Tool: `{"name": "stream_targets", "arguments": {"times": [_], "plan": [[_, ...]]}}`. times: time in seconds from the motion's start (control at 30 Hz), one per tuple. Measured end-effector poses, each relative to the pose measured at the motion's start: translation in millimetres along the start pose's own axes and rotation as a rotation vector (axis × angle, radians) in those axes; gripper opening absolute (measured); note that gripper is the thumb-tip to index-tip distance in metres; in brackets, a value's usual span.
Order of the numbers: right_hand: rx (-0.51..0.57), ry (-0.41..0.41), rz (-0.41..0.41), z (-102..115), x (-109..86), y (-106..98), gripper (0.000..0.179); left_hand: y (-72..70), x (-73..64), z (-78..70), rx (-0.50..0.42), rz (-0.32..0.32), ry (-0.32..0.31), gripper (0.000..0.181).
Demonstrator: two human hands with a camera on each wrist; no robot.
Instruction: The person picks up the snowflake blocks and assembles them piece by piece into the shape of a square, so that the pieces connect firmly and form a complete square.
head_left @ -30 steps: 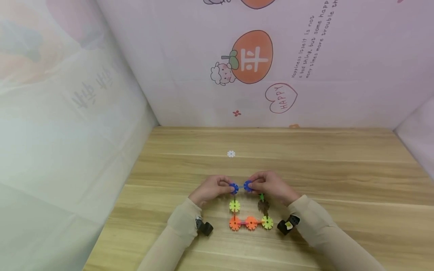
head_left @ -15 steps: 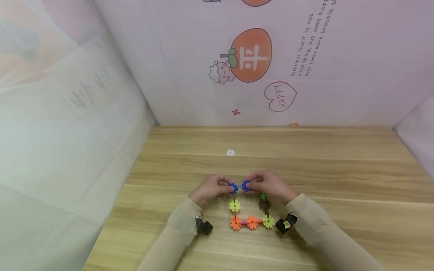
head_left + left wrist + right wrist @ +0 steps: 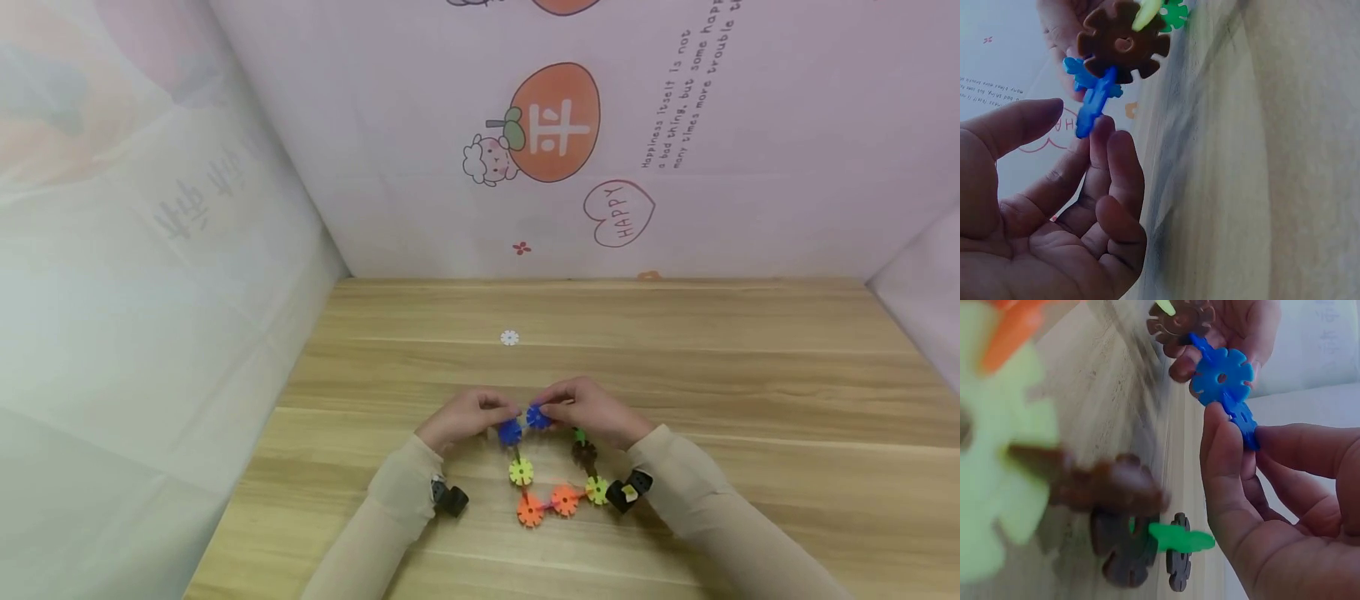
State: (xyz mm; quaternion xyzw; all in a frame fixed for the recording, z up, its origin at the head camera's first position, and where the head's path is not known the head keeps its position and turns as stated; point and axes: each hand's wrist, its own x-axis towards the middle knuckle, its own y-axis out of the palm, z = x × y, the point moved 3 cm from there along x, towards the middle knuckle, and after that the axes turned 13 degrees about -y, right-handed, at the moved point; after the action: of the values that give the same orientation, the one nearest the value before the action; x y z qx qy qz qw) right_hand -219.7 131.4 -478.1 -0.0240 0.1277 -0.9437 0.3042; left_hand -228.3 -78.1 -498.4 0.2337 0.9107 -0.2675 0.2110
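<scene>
A loop of notched plastic snowflake discs lies between my hands in the head view. My right hand (image 3: pixel 592 412) pinches a dark blue disc (image 3: pixel 1242 424) between thumb and fingers. That disc joins a lighter blue disc (image 3: pixel 1222 376), which links to another dark blue one (image 3: pixel 510 432). My left hand (image 3: pixel 467 418) is beside this left blue disc. In the left wrist view its thumb stands apart from the blue piece (image 3: pixel 1092 106), while its fingertips touch or nearly touch the lower end. Yellow (image 3: pixel 521 472), orange (image 3: pixel 530 510), brown (image 3: pixel 584 452) and green (image 3: pixel 1182 539) discs make up the rest.
A lone white snowflake disc (image 3: pixel 509 337) lies farther back on the wooden table (image 3: pixel 712 358). Printed cloth (image 3: pixel 420 167) hangs behind the table and along both sides. A small black camera (image 3: pixel 450 500) sits on each wrist.
My left thumb and fingers have loosened from the left blue disc. The loop has skewed, its left side and orange discs shifting towards me. My right hand has moved slightly left.
</scene>
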Motion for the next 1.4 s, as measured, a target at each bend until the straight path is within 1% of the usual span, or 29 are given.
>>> {"name": "stream_targets", "arguments": {"times": [0.07,0.13,0.33,0.47,0.53,0.73,0.87,1.03,1.17,1.4], "plan": [[-0.011,-0.005,0.017,1,2.3,2,0.025,0.8,1.3,0.2,0.014,-0.008,-0.004,0.026],[-0.025,-0.008,0.026,2,4.7,3,0.024,2.3,2.7,0.1,0.008,-0.008,-0.009,0.026],[-0.056,-0.042,0.054,3,12.9,7,0.021,5.9,5.5,-1.2,-0.090,0.030,-0.011,0.026],[-0.129,-0.023,0.053,1,19.1,1,0.023,3.1,4.3,0.3,-0.107,0.029,-0.010,0.022],[-0.179,-0.010,0.037,-1,23.1,-6,0.025,0.3,3.7,2.3,-0.109,0.027,-0.006,0.020],[-0.430,-0.024,-0.027,-6,39.6,-32,0.028,-4.9,4.3,8.9,-0.121,0.023,-0.003,0.019],[-0.528,-0.024,-0.052,-8,53.4,-40,0.026,-5.2,3.4,11.7,-0.128,0.024,-0.017,0.019],[-0.543,-0.034,-0.077,-8,74.3,-40,0.028,-7.5,3.0,14.2,-0.124,0.022,-0.027,0.020],[-0.550,-0.048,-0.097,-8,92.7,-37,0.035,-9.3,4.2,15.6,-0.127,0.025,-0.028,0.018],[-0.560,-0.027,-0.134,-11,126.6,-32,0.048,-10.7,5.4,20.6,-0.156,0.033,-0.046,0.016]]}}
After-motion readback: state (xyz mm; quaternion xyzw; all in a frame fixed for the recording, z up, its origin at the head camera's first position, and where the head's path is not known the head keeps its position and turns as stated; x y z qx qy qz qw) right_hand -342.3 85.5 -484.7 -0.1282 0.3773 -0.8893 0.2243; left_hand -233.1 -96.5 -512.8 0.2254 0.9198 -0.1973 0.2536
